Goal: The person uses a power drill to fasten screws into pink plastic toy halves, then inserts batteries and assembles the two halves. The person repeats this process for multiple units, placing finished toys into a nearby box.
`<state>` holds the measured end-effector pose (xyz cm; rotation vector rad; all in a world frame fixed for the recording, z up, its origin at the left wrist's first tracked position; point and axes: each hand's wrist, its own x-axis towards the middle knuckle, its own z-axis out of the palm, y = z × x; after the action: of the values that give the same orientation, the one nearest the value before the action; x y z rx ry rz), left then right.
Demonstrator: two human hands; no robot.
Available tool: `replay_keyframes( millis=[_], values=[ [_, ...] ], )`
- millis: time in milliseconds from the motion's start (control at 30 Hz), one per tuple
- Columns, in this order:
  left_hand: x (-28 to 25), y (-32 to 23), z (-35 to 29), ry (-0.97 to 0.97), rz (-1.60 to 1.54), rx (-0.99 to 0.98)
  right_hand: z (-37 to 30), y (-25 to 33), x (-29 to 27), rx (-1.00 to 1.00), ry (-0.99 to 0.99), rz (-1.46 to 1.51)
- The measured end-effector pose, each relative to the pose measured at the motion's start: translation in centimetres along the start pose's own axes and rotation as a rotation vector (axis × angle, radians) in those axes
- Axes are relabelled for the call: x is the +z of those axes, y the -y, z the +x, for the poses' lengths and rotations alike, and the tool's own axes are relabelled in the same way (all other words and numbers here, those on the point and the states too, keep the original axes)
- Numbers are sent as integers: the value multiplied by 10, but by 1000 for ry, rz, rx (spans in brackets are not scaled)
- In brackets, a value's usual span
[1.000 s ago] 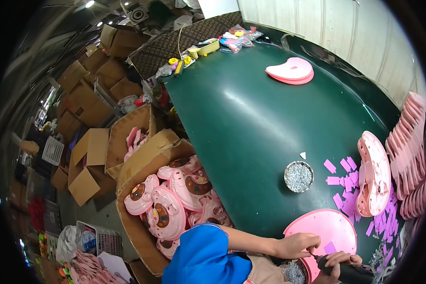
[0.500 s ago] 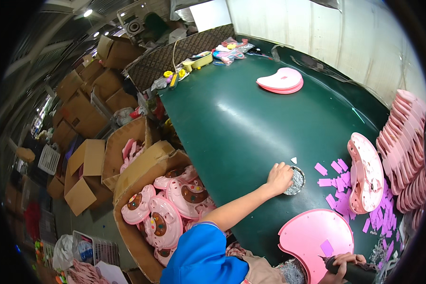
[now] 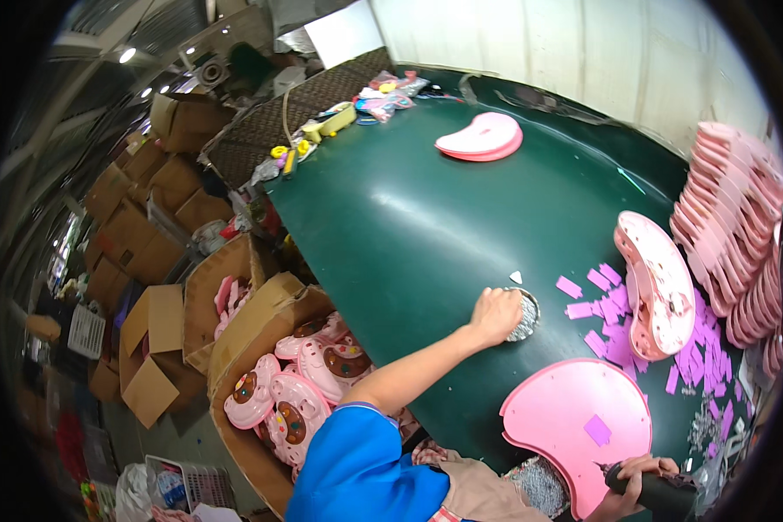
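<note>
My left hand (image 3: 496, 316) is at the left rim of a small round bowl (image 3: 536, 331) filled with small silvery metal pieces, probably screws (image 3: 525, 318). Its fingers are curled closed over the edge, and whatever they hold is hidden. At the lower right, my right hand (image 3: 628, 489) grips a black power screwdriver (image 3: 661, 492), its thin tip pointing left over a pink curved plastic panel (image 3: 574, 404). A purple rectangular piece (image 3: 598, 430) lies on that panel. Below the panel's inner curve sits a second container of silvery pieces (image 3: 541, 487).
Purple pieces (image 3: 616, 341) are scattered around a pink curved housing (image 3: 657, 283). Stacked pink shells (image 3: 726, 209) stand at the right. Pink panels (image 3: 481, 137) lie farther back on the green table (image 3: 391, 252). At left, a cardboard box (image 3: 226, 409) holds pink toy parts (image 3: 296, 418).
The whole view has shifted, so the table things appear farther left and slightly higher. My left hand stays at the bowl with fingers more curled; my right hand still holds the screwdriver.
</note>
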<state>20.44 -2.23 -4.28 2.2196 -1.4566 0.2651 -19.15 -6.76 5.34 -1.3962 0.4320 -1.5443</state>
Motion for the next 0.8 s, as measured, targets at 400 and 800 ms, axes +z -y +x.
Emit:
replay_keyframes(
  millis=[400, 800],
  values=[
    [-20, 29, 5, 88, -246, -27, -13, 21, -37, 60, 107, -43],
    [-31, -190, -64, 544, -911, 360, -24, 1, -25, 225, 323, -166]
  ],
)
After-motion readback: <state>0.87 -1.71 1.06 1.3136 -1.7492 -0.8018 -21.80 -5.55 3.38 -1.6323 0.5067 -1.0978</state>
